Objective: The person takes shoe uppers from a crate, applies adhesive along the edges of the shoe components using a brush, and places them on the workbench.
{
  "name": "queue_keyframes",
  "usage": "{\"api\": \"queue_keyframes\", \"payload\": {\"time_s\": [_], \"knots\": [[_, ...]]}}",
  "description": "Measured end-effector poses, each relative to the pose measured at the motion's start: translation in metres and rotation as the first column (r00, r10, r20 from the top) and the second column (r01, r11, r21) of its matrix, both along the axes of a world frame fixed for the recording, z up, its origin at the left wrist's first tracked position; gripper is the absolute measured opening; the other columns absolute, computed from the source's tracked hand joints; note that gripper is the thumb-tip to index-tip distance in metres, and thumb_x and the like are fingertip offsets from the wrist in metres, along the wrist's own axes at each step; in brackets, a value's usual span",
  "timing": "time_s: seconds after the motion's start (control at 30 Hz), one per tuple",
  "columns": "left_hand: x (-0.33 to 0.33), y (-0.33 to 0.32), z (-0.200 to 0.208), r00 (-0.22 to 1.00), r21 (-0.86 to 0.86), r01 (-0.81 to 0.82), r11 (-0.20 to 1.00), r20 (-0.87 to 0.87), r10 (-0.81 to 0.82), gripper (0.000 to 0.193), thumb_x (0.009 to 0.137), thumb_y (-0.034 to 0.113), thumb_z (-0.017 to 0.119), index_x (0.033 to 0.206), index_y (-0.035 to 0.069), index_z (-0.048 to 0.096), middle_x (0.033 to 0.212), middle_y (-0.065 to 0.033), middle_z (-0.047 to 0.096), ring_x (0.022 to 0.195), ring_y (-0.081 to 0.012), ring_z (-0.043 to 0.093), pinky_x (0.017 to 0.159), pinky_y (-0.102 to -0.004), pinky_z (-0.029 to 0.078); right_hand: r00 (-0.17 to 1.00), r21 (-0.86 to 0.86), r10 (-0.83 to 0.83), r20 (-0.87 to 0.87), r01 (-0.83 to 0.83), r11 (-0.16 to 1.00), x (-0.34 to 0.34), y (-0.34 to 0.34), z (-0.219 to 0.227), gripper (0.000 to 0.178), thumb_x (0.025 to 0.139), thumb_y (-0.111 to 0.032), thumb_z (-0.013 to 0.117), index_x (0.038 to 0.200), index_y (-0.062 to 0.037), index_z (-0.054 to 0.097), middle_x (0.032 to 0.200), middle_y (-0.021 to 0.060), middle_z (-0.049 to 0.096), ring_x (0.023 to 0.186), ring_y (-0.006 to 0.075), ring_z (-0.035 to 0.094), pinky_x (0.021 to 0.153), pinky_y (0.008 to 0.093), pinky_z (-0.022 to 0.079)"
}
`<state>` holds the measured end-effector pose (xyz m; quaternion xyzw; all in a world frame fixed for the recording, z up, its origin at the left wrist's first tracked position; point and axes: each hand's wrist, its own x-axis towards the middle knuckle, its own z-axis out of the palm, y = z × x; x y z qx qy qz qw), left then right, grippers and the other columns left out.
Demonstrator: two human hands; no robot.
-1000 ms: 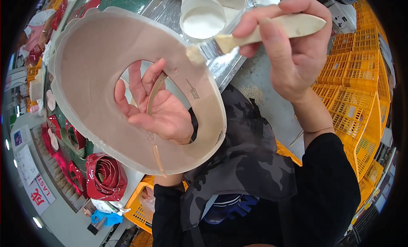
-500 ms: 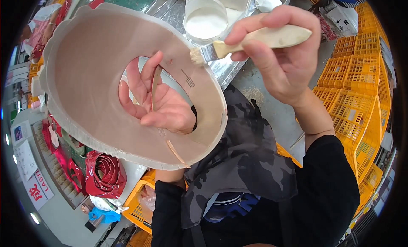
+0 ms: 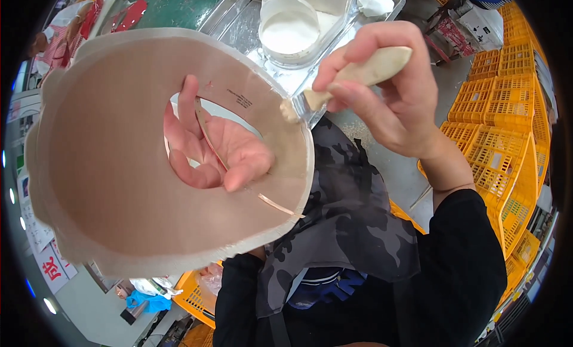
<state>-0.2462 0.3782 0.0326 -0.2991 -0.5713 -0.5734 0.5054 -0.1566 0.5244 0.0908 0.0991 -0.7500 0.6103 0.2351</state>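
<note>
A pinkish-beige shoe upper (image 3: 107,144) fills the left half of the view, lining side up, with a pale ragged edge. My left hand (image 3: 230,144) comes up from beneath through its oval opening. The fingers curl over the opening's rim and hold it, with a thin strap (image 3: 210,138) lying across the palm. My right hand (image 3: 397,96) grips a flat brush (image 3: 382,66) with a pale wooden handle. Its whitish bristles are at the lining close to the right edge. A narrow light strip (image 3: 280,205) sticks out over the lower right edge.
Behind the upper, a round tub (image 3: 289,34) of white liquid stands in a metal tray (image 3: 352,34). Yellow crates (image 3: 477,144) are stacked on the right; another crate (image 3: 197,296) sits below. Red pieces (image 3: 131,14) lie on the green surface at far left.
The shoe upper has come closer and turned, its left part dropping over the red coil. My right hand and the brush have moved down, along the upper's right edge.
</note>
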Motion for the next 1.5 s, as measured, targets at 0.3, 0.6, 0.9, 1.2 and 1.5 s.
{"api": "queue_keyframes", "payload": {"time_s": [0.3,0.6,0.9,1.2,1.5], "knots": [[-0.02,-0.002,-0.021,0.954,-0.188,-0.142,0.972,-0.289,0.084,0.057,0.095,0.043,0.014,0.132,0.001,0.022,0.127,-0.0334,0.034,0.098,-0.0463,0.054,0.08,-0.0468,0.054,0.928,-0.227,0.189,0.322,-0.118,0.967,0.016,0.015,-0.015,0.022,0.084,-0.004,0.058,0.098,-0.0035,0.041,0.074,0.0062,0.057,0.064,0.0096,0.058,0.05,0.0201,0.047],[-0.021,0.013,-0.021,0.926,-0.084,-0.268,0.96,-0.297,0.233,0.056,0.095,0.044,0.013,0.135,0.005,0.018,0.128,-0.0351,0.032,0.101,-0.0473,0.052,0.081,-0.0473,0.053,0.953,-0.518,0.208,0.219,-0.067,0.853,0.013,0.03,-0.011,0.022,0.092,-0.02,0.047,0.104,-0.0083,0.034,0.078,0.0157,0.059,0.048,0.0136,0.057,0.043,0.0189,0.049],[-0.031,0.007,-0.028,0.932,-0.157,-0.245,0.957,-0.31,0.188,0.055,0.095,0.044,0.013,0.134,0.006,0.019,0.129,-0.0341,0.031,0.103,-0.0473,0.051,0.082,-0.0473,0.052,0.965,-0.544,0.249,0.086,-0.163,0.823,0.025,0.018,-0.031,0.022,0.089,-0.012,0.048,0.097,-0.0102,0.027,0.08,0.0187,0.058,0.051,0.018,0.058,0.044,0.0213,0.05],[-0.037,0.001,-0.029,0.928,-0.143,-0.242,0.96,-0.322,0.187,0.055,0.095,0.044,0.014,0.135,0.006,0.019,0.127,-0.0346,0.033,0.1,-0.0467,0.053,0.08,-0.0473,0.053,0.982,-0.477,0.182,0.054,-0.135,0.868,0.018,0.02,-0.025,0.024,0.086,-0.002,0.048,0.096,-0.0095,0.027,0.083,0.0196,0.057,0.058,0.0165,0.06,0.05,0.0209,0.052],[-0.027,0.003,-0.015,0.971,-0.099,-0.164,0.981,-0.191,0.143,0.056,0.095,0.044,0.013,0.134,0.003,0.018,0.125,-0.0347,0.035,0.097,-0.0448,0.055,0.078,-0.0468,0.054,0.971,-0.149,0.18,0.16,-0.156,0.976,0.001,0.019,-0.041,0.023,0.086,0.006,0.047,0.1,-0.0043,0.032,0.092,0.0183,0.058,0.079,0.0159,0.061,0.064,0.0219,0.053]]}}
